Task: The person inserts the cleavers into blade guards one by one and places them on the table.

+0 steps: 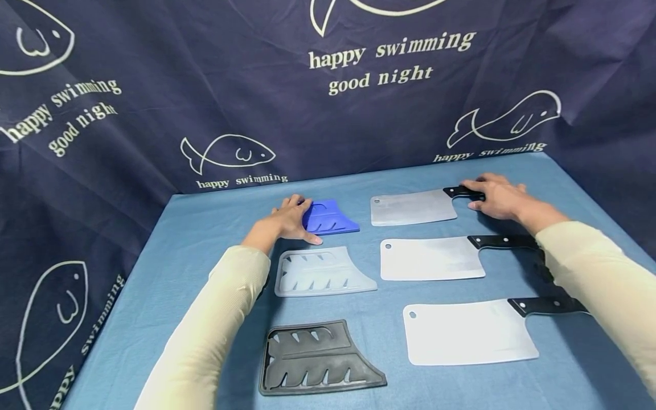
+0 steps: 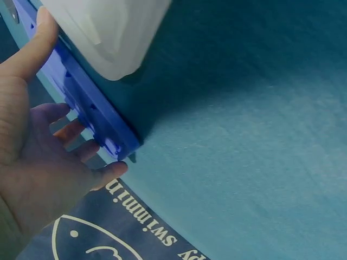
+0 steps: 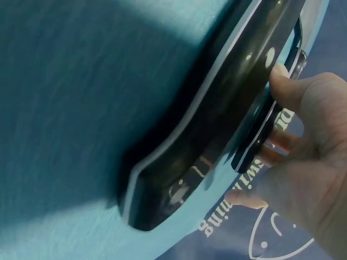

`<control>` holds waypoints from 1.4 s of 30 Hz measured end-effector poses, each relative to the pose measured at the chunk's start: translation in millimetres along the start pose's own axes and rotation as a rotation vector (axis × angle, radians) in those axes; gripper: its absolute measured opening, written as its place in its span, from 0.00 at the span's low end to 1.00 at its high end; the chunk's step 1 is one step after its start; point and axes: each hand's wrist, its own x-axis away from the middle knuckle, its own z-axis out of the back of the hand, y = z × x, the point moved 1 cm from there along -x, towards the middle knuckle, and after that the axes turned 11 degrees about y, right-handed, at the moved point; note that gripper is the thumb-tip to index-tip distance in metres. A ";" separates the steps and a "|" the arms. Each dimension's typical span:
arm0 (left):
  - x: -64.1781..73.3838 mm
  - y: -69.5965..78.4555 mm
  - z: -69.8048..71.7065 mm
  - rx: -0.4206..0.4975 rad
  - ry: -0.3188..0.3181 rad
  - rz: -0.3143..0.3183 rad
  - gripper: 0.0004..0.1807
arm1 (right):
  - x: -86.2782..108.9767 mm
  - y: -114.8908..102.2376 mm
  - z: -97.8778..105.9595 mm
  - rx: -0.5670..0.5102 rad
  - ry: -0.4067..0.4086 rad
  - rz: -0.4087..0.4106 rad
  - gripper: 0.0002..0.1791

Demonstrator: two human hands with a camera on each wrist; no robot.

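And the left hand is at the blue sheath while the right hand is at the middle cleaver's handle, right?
No: the right hand is at the handle of the farthest cleaver, not the middle one, as the head view shows. The left hand is at the blue sheath, yes.

The cloth (image 1: 230,85) reads "happy swimming" over "good night" in pale letters at the back and at left, and "happy swimming" again beneath two outlined fish (image 1: 228,151).

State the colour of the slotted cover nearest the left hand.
Bright blue slotted cover, clearest in the head view.
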 end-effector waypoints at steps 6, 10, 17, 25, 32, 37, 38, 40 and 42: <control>-4.7 3.6 5.0 -0.016 -0.039 0.024 0.61 | -2.4 -4.6 -1.7 0.003 0.003 -0.003 0.32; -7.3 2.5 4.7 -0.023 -0.058 0.038 0.61 | -4.1 -6.0 -2.2 0.023 0.028 -0.002 0.30; -8.4 -0.7 4.0 0.008 -0.028 0.032 0.61 | -3.7 -6.9 -3.7 0.055 0.099 0.018 0.26; -7.2 -4.5 0.7 0.020 0.020 0.013 0.62 | -1.8 -8.4 -7.1 0.086 0.159 0.050 0.23; -6.8 -5.1 -0.4 0.034 0.043 0.017 0.61 | -1.0 -9.3 -9.5 0.087 0.163 0.036 0.23; -4.6 -4.0 0.4 0.050 0.074 0.012 0.61 | 1.3 -8.2 -6.1 0.089 0.177 0.045 0.28; -3.8 -3.8 0.8 0.053 0.084 0.010 0.61 | 2.2 -8.1 -4.5 0.088 0.187 0.050 0.28; -1.9 -3.9 1.5 0.059 0.111 0.000 0.62 | 4.7 -7.9 -0.5 0.078 0.213 0.063 0.30; 0.0 -4.4 2.1 0.062 0.147 -0.011 0.62 | 7.9 -8.6 3.6 0.074 0.244 0.070 0.32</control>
